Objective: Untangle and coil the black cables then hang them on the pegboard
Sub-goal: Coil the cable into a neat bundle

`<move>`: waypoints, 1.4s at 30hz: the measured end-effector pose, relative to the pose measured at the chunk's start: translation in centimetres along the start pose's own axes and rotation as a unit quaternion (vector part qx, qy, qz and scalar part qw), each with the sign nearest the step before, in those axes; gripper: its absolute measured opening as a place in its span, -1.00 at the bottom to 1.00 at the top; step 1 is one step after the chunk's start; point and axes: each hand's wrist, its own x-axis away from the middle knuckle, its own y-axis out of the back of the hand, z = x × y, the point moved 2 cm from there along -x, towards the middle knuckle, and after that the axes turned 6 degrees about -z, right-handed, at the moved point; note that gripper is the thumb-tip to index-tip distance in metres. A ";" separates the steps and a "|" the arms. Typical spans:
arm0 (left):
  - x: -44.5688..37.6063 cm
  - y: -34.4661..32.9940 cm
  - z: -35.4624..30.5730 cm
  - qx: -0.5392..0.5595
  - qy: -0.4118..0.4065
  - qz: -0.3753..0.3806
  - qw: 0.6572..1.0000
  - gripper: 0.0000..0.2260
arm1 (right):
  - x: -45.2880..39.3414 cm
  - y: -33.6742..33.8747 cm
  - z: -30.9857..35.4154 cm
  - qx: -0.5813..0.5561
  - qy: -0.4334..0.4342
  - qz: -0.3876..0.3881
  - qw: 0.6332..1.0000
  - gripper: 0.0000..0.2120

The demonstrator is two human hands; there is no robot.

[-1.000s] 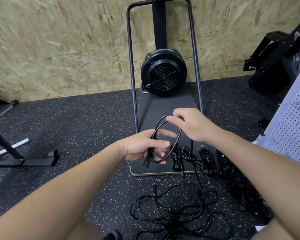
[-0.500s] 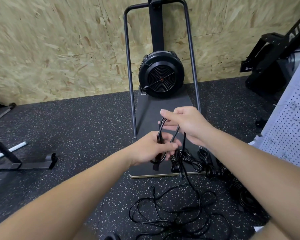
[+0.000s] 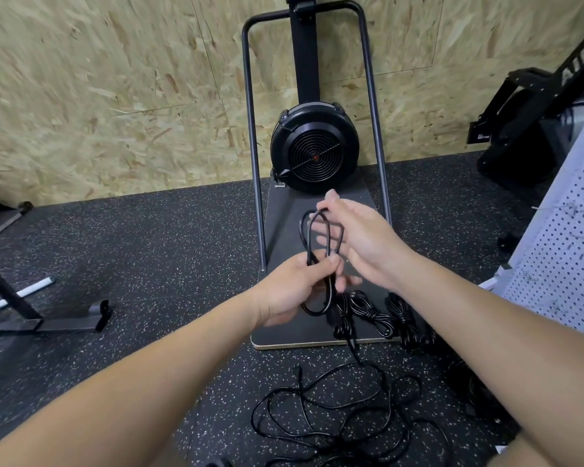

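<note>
My left hand (image 3: 295, 288) grips a black cable (image 3: 307, 237) gathered into a small oval coil that stands up from my fist. My right hand (image 3: 358, 234) pinches the top of that coil between thumb and forefinger, the other fingers spread behind the loops. The cable's free length drops from my left hand to a loose tangle of black cable (image 3: 338, 416) on the floor. Several coiled black cables (image 3: 361, 315) lie on the front edge of the platform. The white pegboard (image 3: 567, 257) leans at the right edge.
A black fan machine (image 3: 314, 146) with a tubular frame stands on a dark platform (image 3: 284, 217) against the chipboard wall. Black gym equipment (image 3: 526, 123) stands at the right rear. A metal stand foot (image 3: 64, 318) lies on the speckled floor at left.
The coil has narrowed from a wide round loop into a taller oval. My right hand rose to the top of the coil, and my left hand closed tighter around it.
</note>
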 end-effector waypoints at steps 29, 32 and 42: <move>0.0 5.9 -0.3 -0.015 0.089 -0.118 0.989 -0.31 | 1.7 -0.7 -1.2 0.380 0.145 0.030 0.913 -0.81; 0.4 3.2 0.0 0.013 0.085 -0.058 0.995 -0.45 | 1.4 -0.3 -1.4 0.292 0.057 0.003 0.955 -0.81; -0.1 4.5 -0.7 0.080 0.058 -0.058 0.993 -0.58 | 0.7 2.3 -0.3 0.254 0.043 0.022 0.966 -0.77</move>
